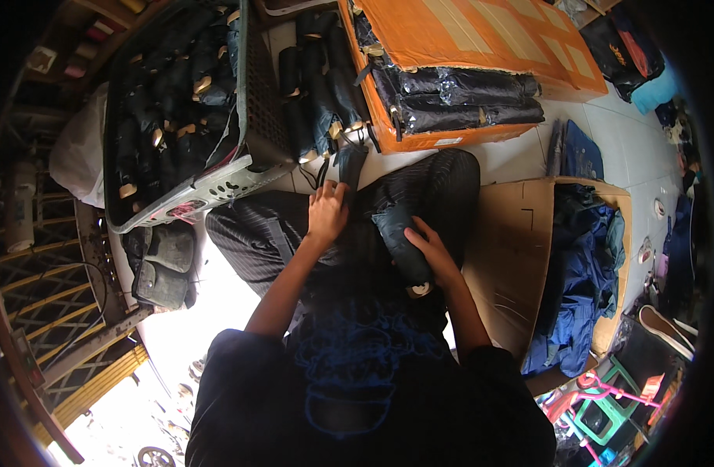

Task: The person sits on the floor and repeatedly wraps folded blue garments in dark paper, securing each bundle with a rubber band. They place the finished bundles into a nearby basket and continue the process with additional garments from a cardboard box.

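Note:
Across my lap lies a dark, rolled folding umbrella (396,237) with a pale handle end toward me. My right hand (437,253) is wrapped round its right side. Further left, my left hand (328,212) is closed on a narrow dark fabric sleeve (350,167), which stretches away from me past my knees. Just beyond it, several similar umbrellas (323,117) with pale ends lie side by side on the floor. How the left fingertips grip the sleeve is partly hidden.
A plastic crate (193,191) full of dark umbrellas stands at the left. An orange carton (442,140) with plastic-wrapped bundles is ahead. On the right, a brown cardboard box (505,257) holds blue and dark fabric (578,265). Grey-black pouches (164,268) lie beside my left knee.

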{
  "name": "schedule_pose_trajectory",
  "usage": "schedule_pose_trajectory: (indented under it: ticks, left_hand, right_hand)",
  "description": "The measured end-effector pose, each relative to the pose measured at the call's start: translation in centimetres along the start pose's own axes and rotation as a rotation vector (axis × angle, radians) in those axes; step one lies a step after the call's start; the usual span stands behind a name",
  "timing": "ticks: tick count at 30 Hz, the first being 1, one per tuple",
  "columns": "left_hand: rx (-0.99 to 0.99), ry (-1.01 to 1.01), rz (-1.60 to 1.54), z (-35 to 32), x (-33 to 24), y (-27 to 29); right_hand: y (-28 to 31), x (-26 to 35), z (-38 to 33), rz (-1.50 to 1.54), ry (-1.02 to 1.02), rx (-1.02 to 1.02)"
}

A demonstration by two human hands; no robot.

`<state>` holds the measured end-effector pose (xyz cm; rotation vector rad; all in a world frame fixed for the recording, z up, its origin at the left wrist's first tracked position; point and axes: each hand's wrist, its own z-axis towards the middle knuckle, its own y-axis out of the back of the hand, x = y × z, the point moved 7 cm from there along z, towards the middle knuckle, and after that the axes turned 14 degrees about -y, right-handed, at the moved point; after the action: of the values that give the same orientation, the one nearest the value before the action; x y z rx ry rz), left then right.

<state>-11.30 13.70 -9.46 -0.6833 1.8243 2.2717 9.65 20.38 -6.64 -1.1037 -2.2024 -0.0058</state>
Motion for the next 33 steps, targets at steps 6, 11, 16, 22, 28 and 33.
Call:
schedule_pose_trajectory:
  ticks: [6,11,16,22,28,33]
  left_hand:
    - [-0.201,0.065,-0.532,1.3,0.6,0.1]
    - [-0.198,0.091,-0.632,1.4,-3.7,4.0]
    - [-0.145,0.056,-0.759,-0.7,-5.8,3.8]
    - [-0.005,-0.032,-0.553,-2.1,-6.7,5.3]
    - [-0.198,0.071,-0.600,-3.2,-6.4,4.1]
    - [-0.203,0.120,-0.634,-2.5,-7.0,4.9]
  right_hand:
    - [-0.3,-0.2,-0.7,0.049,-0.061,0.034]
    - [0.3,0.7,-0.4,-0.350,0.234,-0.003]
    - [-1.4,1.4,-1.4,-0.370,0.247,0.081]
    - [-0.5,0.5,-1.7,-0.280,0.140,0.035]
    - [-0.5,0.0,-1.9,-0.319,0.095,0.058]
    - [-1.2,1.7,-3.3,-0.569,0.295,0.091]
